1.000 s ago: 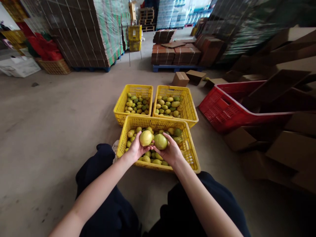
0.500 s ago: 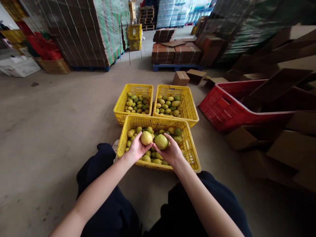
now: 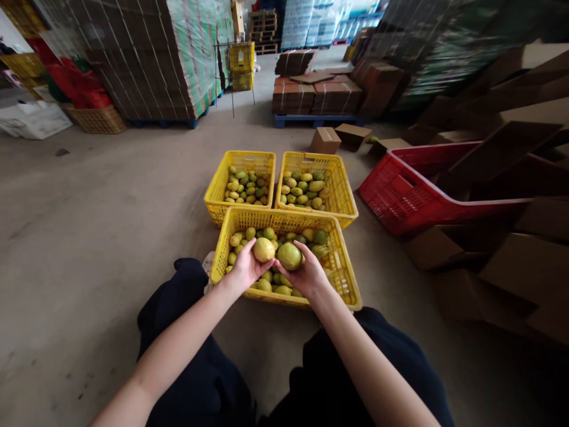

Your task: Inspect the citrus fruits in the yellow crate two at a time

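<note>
My left hand (image 3: 249,267) is closed around a smooth, oval yellow fruit (image 3: 264,249), its thumb along the upper left side. In my right hand (image 3: 306,270) rests a rounder, slightly larger green fruit (image 3: 289,256), held between thumb and fingers. Both fruits are side by side over the near yellow crate (image 3: 349,279), and the fingertips of the two hands meet between them. Yellow and green fruits (image 3: 283,290) lie inside that crate, partly hidden by my hands. Which kind of fruit this is, I cannot tell for certain.
Two more yellow crates of similar fruit, left (image 3: 216,190) and right (image 3: 342,193), stand directly behind the near one. A red crate (image 3: 391,190) with cardboard sits at the right, beside piled cardboard boxes (image 3: 524,267). Flattened cartons (image 3: 293,96) lie on a blue pallet (image 3: 317,120) farther back.
The green fruit has shifted and turned slightly in my right hand, towards the left. My left hand and the yellow fruit stay nearly still.
</note>
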`<act>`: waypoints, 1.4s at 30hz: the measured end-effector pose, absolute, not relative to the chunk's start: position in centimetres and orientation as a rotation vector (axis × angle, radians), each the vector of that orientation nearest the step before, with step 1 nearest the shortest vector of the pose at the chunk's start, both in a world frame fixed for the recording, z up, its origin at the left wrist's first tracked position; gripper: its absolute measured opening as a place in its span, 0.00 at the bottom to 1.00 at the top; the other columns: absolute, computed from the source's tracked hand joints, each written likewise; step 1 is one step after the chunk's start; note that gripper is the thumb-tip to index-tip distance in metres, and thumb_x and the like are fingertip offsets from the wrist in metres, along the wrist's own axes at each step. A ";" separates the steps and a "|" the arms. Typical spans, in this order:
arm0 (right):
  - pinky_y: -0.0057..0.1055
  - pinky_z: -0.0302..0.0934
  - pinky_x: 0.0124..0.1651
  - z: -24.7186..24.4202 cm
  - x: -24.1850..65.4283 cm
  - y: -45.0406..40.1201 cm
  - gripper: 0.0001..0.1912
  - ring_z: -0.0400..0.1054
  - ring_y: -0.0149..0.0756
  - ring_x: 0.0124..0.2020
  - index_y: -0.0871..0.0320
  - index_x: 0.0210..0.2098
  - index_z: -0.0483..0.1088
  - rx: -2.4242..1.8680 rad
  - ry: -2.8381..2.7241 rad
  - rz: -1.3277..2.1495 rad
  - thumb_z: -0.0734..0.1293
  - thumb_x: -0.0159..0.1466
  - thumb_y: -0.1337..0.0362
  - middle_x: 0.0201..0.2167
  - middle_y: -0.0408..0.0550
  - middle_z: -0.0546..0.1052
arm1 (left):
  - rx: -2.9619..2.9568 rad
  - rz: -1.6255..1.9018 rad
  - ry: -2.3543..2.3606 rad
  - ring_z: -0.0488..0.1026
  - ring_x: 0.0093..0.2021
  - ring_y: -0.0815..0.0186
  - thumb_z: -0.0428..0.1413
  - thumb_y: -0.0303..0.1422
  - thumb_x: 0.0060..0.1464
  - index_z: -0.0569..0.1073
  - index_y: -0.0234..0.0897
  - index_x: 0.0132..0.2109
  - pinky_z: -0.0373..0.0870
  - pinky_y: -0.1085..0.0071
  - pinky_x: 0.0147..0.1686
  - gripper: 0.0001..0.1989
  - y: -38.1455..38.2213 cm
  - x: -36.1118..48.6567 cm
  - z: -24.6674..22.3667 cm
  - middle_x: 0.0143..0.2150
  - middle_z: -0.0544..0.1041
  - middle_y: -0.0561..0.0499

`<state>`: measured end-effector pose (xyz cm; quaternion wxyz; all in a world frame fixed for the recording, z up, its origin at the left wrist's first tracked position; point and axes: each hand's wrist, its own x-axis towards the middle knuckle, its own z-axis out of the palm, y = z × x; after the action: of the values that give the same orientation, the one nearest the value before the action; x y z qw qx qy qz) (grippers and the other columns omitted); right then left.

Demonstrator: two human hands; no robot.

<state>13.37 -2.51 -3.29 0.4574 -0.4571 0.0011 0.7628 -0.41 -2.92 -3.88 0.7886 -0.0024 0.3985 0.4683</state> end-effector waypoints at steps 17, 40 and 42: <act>0.28 0.69 0.23 -3.3 13.8 -2.7 0.07 0.72 0.33 0.22 0.58 0.36 0.67 -1.105 -0.021 1.973 0.60 0.64 0.63 0.23 0.45 0.76 | 0.188 0.910 0.790 0.69 0.17 0.69 0.44 0.39 0.59 0.70 0.31 0.37 0.63 0.77 0.12 0.17 -3.0 -0.8 -4.2 0.27 0.76 0.44; 0.28 0.67 0.20 -3.6 14.0 -2.5 0.06 0.71 0.34 0.20 0.58 0.37 0.67 -1.148 -0.117 1.972 0.61 0.63 0.63 0.22 0.45 0.76 | 0.241 0.928 0.776 0.70 0.18 0.68 0.46 0.38 0.57 0.70 0.31 0.45 0.63 0.76 0.14 0.17 -3.0 -0.8 -4.3 0.29 0.76 0.44; 0.28 0.67 0.20 -3.7 14.1 -2.5 0.07 0.71 0.34 0.20 0.58 0.37 0.67 -1.146 -0.129 1.986 0.62 0.62 0.62 0.22 0.46 0.77 | 0.218 0.924 0.778 0.70 0.18 0.68 0.45 0.39 0.58 0.71 0.29 0.46 0.63 0.76 0.14 0.19 -3.0 -0.8 -4.2 0.30 0.76 0.43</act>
<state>14.09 -2.51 -3.72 0.4102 -0.4552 -0.0511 0.7886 -0.81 -2.99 -4.20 0.8174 0.1024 0.3651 0.4336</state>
